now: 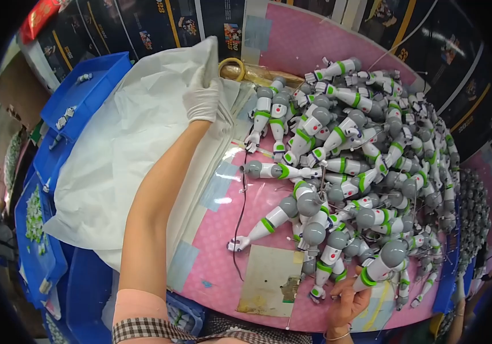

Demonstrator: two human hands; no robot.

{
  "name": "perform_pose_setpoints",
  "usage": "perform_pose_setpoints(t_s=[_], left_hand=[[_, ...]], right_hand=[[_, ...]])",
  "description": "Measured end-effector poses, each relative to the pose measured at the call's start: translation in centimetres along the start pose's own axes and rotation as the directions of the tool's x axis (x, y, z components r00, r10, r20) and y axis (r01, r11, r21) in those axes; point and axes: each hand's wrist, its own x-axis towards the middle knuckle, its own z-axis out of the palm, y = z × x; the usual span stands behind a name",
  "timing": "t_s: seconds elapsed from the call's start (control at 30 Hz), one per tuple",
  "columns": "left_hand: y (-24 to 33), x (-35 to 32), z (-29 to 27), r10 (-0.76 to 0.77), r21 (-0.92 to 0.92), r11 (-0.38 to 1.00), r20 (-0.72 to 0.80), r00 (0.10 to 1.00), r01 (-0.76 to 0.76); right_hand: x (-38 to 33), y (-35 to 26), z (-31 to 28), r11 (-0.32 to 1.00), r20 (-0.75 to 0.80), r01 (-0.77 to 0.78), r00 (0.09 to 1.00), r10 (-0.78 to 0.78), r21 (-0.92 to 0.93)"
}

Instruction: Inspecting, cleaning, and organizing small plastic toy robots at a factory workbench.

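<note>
My left hand (201, 98), in a white glove, reaches far forward and is closed on the upper corner of a white sheet (137, 114). That sheet is thin and creased, lying over a stack of similar ones, and its gripped corner is lifted. Near the front edge, my bare right hand (350, 303) holds a toy arm (379, 268), white with a green band and a grey ball end pointing up to the right. A big pile of toy arms (343, 135) like it covers the table's right half.
Blue trays (88, 94) with a few toy parts stand on the left. Behind the sheets lies a yellow tape roll (231, 69). A worn beige board (270, 275) rests on the pink table (211, 275) near me, with a thin dark cord (237, 229) beside it.
</note>
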Motion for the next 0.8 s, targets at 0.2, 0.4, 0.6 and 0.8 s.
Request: perform_pose_setpoints(t_s=[0.2,0.4,0.6,0.8], left_hand=[[4.0,-3.6,0.7,0.100,-0.043,0.995,0.476,0.874,-0.091],[9.6,-4.8,2.0,0.144,0.023,0.969,0.752,0.643,-0.245],[2.3,-1.7,4.8,-0.055,0.023,0.997,0.858,0.512,0.068],[5.6,-2.3,1.3,0.058,-0.068,0.998,0.763,0.644,-0.010]], right_hand=[[-0.1,-0.2,0.6,0.996,-0.029,0.089,0.996,-0.088,0.012],[0.2,-0.4,0.6,0.995,-0.022,0.099,0.995,-0.100,-0.032],[0.3,-1.0,1.2,0.997,-0.074,0.036,0.997,-0.030,0.074],[0.1,-1.1,1.6,0.998,-0.050,0.050,0.998,-0.048,0.038]])
